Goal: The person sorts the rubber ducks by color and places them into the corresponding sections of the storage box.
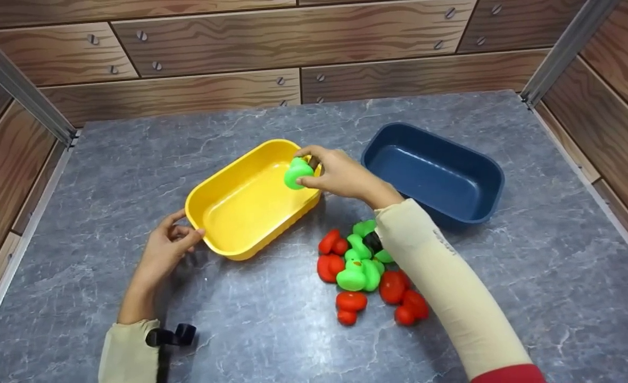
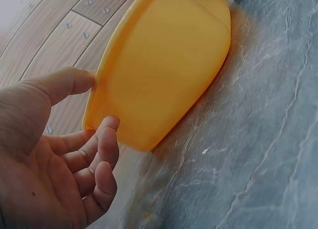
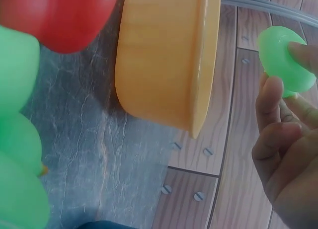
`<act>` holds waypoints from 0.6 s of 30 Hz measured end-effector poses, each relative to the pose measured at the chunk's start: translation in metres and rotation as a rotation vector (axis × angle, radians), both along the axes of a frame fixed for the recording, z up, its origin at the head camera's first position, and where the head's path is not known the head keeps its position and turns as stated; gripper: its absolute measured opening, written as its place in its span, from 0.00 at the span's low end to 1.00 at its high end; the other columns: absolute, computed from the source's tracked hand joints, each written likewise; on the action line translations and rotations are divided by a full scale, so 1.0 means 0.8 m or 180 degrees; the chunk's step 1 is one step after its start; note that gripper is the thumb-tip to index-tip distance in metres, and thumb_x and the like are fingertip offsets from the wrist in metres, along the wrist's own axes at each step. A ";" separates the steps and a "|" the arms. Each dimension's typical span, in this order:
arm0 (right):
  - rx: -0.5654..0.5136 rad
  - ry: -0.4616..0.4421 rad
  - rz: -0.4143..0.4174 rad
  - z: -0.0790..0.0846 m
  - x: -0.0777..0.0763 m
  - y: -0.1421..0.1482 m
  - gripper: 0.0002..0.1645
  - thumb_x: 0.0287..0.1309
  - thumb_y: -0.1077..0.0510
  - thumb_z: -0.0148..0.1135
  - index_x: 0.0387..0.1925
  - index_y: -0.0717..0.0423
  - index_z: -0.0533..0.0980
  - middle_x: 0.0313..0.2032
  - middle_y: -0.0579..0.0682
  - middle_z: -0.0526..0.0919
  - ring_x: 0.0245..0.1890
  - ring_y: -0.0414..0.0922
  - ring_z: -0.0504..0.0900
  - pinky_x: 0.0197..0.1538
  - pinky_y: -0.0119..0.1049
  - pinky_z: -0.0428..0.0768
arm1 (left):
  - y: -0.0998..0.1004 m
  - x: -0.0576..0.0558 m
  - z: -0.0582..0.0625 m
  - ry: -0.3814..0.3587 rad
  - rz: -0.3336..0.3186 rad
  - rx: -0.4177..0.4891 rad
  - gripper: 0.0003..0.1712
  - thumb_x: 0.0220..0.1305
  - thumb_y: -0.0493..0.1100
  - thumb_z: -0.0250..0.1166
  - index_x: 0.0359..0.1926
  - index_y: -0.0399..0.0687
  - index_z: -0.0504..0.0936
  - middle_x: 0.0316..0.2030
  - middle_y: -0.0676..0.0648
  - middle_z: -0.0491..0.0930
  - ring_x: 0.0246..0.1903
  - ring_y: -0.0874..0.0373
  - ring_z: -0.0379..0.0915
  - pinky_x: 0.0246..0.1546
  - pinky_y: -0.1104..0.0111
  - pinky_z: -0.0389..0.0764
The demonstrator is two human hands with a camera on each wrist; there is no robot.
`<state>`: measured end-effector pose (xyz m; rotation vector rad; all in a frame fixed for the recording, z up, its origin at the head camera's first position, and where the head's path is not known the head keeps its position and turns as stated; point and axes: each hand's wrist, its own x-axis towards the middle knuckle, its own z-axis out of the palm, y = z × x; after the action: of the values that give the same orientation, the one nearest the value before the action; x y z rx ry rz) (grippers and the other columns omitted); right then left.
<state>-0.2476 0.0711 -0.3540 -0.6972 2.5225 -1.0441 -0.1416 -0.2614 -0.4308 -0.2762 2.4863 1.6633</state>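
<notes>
My right hand (image 1: 340, 173) pinches a green rubber duck (image 1: 298, 174) between thumb and fingers, above the right end of a yellow tub (image 1: 239, 254). The right wrist view also shows the green duck (image 3: 283, 55) held above the rim level. My left hand (image 1: 165, 247) holds the tub's near-left corner, thumb and forefinger on its rim, the other fingers loosely curled, as the left wrist view shows. Inside the tub no duck is visible. Green ducks (image 1: 352, 276) and red ducks (image 1: 394, 287) lie in a loose heap on the table, partly hidden by my right forearm.
A dark blue tub (image 1: 441, 183) stands at the right, behind my right forearm. The grey marbled table (image 1: 271, 319) is bounded by wood-patterned panels (image 1: 292, 37) at the back and sides. Black straps (image 1: 171, 335) show at the left wrist.
</notes>
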 end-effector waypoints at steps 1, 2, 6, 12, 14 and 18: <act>0.0020 -0.0007 -0.0010 0.000 -0.002 -0.001 0.31 0.61 0.51 0.62 0.64 0.53 0.66 0.46 0.57 0.79 0.41 0.47 0.77 0.43 0.35 0.79 | 0.000 0.000 0.000 -0.0002 0.0001 0.0001 0.41 0.64 0.46 0.65 0.72 0.39 0.56 0.32 0.56 0.77 0.27 0.64 0.73 0.29 0.73 0.75; 0.0041 -0.0011 -0.0020 -0.001 -0.003 -0.002 0.32 0.61 0.51 0.62 0.65 0.53 0.66 0.47 0.57 0.79 0.41 0.48 0.77 0.43 0.35 0.79 | 0.000 0.000 0.000 -0.0001 0.0001 0.0006 0.41 0.64 0.46 0.65 0.72 0.39 0.56 0.32 0.56 0.78 0.27 0.64 0.73 0.29 0.73 0.75; 0.0176 0.0008 -0.0041 -0.003 -0.007 -0.006 0.33 0.61 0.49 0.63 0.65 0.52 0.66 0.49 0.56 0.79 0.44 0.48 0.78 0.46 0.37 0.78 | 0.001 0.000 0.001 0.0013 -0.0003 0.0039 0.41 0.64 0.45 0.65 0.72 0.39 0.56 0.31 0.57 0.78 0.27 0.65 0.72 0.28 0.74 0.74; 0.0290 0.0038 -0.0036 -0.005 -0.009 -0.015 0.33 0.61 0.49 0.63 0.65 0.52 0.67 0.49 0.56 0.79 0.46 0.49 0.77 0.49 0.38 0.77 | 0.003 0.001 0.000 0.0079 0.0003 0.0068 0.39 0.64 0.43 0.65 0.70 0.38 0.58 0.29 0.59 0.76 0.25 0.66 0.71 0.27 0.75 0.73; 0.0322 0.0031 -0.0022 -0.005 -0.010 -0.018 0.33 0.61 0.48 0.63 0.65 0.51 0.66 0.48 0.55 0.78 0.44 0.48 0.77 0.46 0.37 0.77 | 0.003 0.002 0.000 0.0093 0.0005 0.0061 0.38 0.63 0.42 0.65 0.70 0.37 0.59 0.28 0.59 0.76 0.24 0.66 0.71 0.27 0.75 0.72; 0.0334 -0.0003 0.0001 -0.003 -0.008 -0.019 0.36 0.61 0.44 0.63 0.67 0.50 0.65 0.45 0.52 0.78 0.37 0.46 0.76 0.39 0.33 0.75 | 0.004 0.002 0.000 0.0069 0.0005 0.0013 0.38 0.64 0.43 0.64 0.70 0.38 0.59 0.29 0.58 0.76 0.25 0.66 0.71 0.28 0.75 0.73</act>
<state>-0.2543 0.0558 -0.3564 -0.6673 2.5551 -0.9043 -0.1402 -0.2583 -0.4304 -0.2612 2.4986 1.6804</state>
